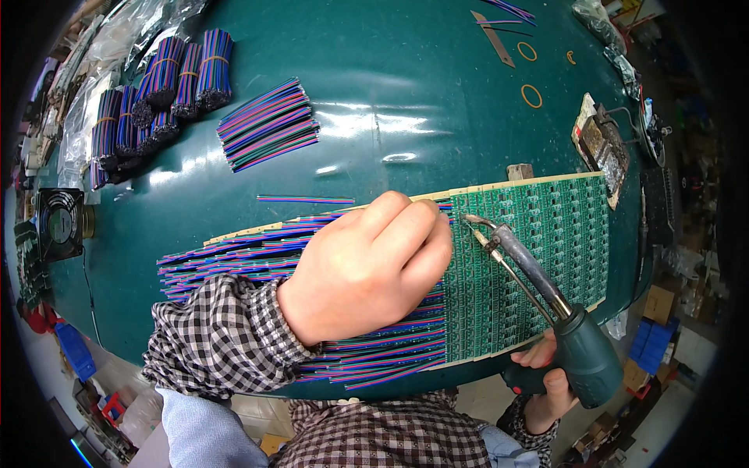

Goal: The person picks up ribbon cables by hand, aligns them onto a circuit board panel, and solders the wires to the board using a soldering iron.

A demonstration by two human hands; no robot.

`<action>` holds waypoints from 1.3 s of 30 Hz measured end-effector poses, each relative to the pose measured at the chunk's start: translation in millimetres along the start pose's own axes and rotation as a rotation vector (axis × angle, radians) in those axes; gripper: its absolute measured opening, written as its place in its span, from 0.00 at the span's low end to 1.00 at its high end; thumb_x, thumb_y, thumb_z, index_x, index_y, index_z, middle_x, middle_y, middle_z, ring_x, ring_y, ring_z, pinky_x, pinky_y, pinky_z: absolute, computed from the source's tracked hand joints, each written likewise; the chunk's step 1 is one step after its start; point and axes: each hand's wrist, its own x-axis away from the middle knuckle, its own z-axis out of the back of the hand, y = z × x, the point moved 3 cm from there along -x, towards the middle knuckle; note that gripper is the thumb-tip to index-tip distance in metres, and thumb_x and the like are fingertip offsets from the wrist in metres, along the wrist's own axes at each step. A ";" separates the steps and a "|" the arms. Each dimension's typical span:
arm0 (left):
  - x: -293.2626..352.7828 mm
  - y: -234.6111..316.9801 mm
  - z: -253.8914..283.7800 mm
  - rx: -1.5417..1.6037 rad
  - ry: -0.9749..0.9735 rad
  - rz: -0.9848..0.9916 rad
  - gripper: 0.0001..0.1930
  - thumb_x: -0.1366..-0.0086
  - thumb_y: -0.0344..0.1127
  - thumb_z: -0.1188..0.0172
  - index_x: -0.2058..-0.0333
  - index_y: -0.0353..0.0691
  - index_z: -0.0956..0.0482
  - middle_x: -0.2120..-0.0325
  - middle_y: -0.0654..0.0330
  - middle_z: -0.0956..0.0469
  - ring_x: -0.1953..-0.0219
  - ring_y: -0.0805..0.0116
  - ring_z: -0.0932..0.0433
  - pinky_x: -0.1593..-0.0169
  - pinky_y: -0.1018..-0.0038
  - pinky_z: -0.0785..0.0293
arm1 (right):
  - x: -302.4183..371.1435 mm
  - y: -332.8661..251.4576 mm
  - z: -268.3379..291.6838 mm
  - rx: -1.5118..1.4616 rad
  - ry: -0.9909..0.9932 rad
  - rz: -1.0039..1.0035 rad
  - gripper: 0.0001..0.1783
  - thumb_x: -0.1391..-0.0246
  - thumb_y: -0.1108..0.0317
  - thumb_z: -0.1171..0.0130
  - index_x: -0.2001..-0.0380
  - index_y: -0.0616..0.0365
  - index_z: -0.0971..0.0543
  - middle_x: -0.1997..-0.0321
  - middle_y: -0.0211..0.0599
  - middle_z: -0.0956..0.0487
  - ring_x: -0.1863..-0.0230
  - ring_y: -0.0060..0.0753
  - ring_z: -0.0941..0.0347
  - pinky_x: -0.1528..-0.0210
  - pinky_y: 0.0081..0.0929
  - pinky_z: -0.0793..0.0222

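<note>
My left hand point(367, 265) is closed in a pinch over the top edge of a green circuit-board panel point(538, 257), and the end of a multicoloured ribbon wire pokes out at its fingertips; the back of the hand hides most of the grip. Rows of the same ribbon wires point(390, 351) fan out leftward from the panel, under that hand and sleeve. My right hand point(550, 386) is wrapped round the handle of a green soldering gun point(589, 355). The gun's metal tip, with a thin feed tube alongside, points at the panel's upper part, just right of my left fingertips.
Loose ribbon wires point(269, 125) lie in a pile beyond the panel, with banded bundles point(164, 86) at the far left. A small fan point(61, 224) stands at the left edge. A soldering-iron stand point(601, 144), rubber bands point(531, 96) and a flat blade point(495, 43) are at the right.
</note>
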 end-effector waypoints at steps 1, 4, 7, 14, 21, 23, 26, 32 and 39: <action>-0.1 0.1 0.0 -0.006 0.004 -0.005 0.17 0.56 0.29 0.41 0.63 0.31 0.21 0.66 0.55 0.25 0.70 0.64 0.25 0.68 0.74 0.24 | 0.1 0.4 0.1 0.006 0.005 0.008 0.36 0.50 0.55 0.35 0.51 0.77 0.35 0.73 0.40 0.27 0.72 0.34 0.27 0.66 0.35 0.21; 0.1 -0.1 -0.2 -0.010 0.001 -0.010 0.17 0.56 0.29 0.41 0.63 0.31 0.21 0.66 0.55 0.25 0.69 0.64 0.25 0.68 0.74 0.24 | -1.0 2.0 0.7 0.036 0.012 0.048 0.36 0.50 0.54 0.36 0.52 0.77 0.34 0.72 0.41 0.27 0.73 0.35 0.26 0.67 0.34 0.21; 0.5 0.1 -0.4 -0.015 -0.007 -0.003 0.17 0.56 0.29 0.41 0.63 0.31 0.21 0.66 0.55 0.25 0.69 0.65 0.25 0.68 0.74 0.24 | -1.7 1.5 2.3 0.069 0.003 0.085 0.36 0.50 0.54 0.36 0.52 0.77 0.34 0.71 0.43 0.27 0.73 0.36 0.26 0.68 0.34 0.21; 0.3 0.6 -0.5 -0.013 0.004 -0.002 0.17 0.56 0.29 0.42 0.63 0.32 0.21 0.66 0.55 0.25 0.69 0.65 0.25 0.68 0.75 0.24 | 0.6 2.1 3.0 0.011 -0.028 0.017 0.36 0.50 0.54 0.36 0.52 0.77 0.34 0.73 0.42 0.28 0.73 0.36 0.27 0.67 0.37 0.21; 0.6 -1.4 -0.4 0.014 0.009 0.007 0.17 0.56 0.29 0.41 0.63 0.32 0.20 0.66 0.56 0.25 0.69 0.64 0.25 0.68 0.74 0.25 | 2.0 2.2 1.3 0.024 -0.013 0.004 0.36 0.50 0.54 0.35 0.51 0.77 0.35 0.74 0.39 0.28 0.73 0.35 0.27 0.66 0.37 0.21; 0.6 -2.6 -0.6 0.034 0.022 0.019 0.17 0.56 0.29 0.41 0.64 0.33 0.20 0.66 0.56 0.25 0.69 0.64 0.25 0.68 0.74 0.25 | 1.8 2.6 1.2 -0.004 0.002 -0.030 0.36 0.50 0.54 0.35 0.51 0.76 0.35 0.74 0.39 0.28 0.73 0.34 0.27 0.66 0.37 0.21; 0.5 -4.9 -1.1 0.043 0.031 0.003 0.17 0.56 0.29 0.41 0.64 0.33 0.20 0.67 0.56 0.24 0.69 0.64 0.24 0.69 0.74 0.25 | 2.4 2.4 0.3 0.004 0.023 -0.032 0.37 0.51 0.54 0.35 0.51 0.76 0.35 0.74 0.38 0.28 0.73 0.33 0.27 0.66 0.36 0.21; 0.5 -5.6 -1.0 0.047 0.032 -0.010 0.17 0.56 0.29 0.41 0.64 0.33 0.21 0.67 0.57 0.25 0.70 0.64 0.24 0.70 0.73 0.25 | 2.6 1.9 -0.6 0.013 0.018 -0.030 0.36 0.51 0.54 0.35 0.52 0.76 0.35 0.74 0.38 0.28 0.73 0.33 0.27 0.66 0.35 0.21; 0.4 -5.2 -1.3 0.040 0.029 -0.026 0.17 0.57 0.29 0.41 0.64 0.33 0.21 0.67 0.57 0.25 0.71 0.64 0.25 0.71 0.73 0.24 | 2.7 2.2 -1.0 0.015 0.019 -0.007 0.36 0.50 0.54 0.35 0.52 0.77 0.35 0.73 0.38 0.28 0.72 0.33 0.27 0.65 0.35 0.20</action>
